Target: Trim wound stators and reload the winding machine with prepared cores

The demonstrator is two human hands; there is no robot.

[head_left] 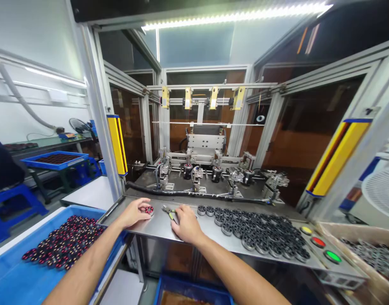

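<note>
My left hand [135, 214] pinches a small round motor stator [149, 210] wound with red wire, at the left part of the metal shelf [162, 228]. Just to its right, my right hand [187, 225] is closed over the green handles of small wire cutters [169, 212]. The cutters' jaws point left toward the stator but stay apart from it. Part of the handles is hidden under my fingers. Right of this hand, many black unwound stators [260, 231] stand in rows on the shelf.
A blue tray [10, 279] at the left holds many red-wound stators [67, 241]. Behind the shelf is a machine [205, 144] with several stations. Yellow, red and green buttons [318, 242] sit at right, beside a box [343, 231] of metal parts. Yellow posts [117, 144] flank the opening.
</note>
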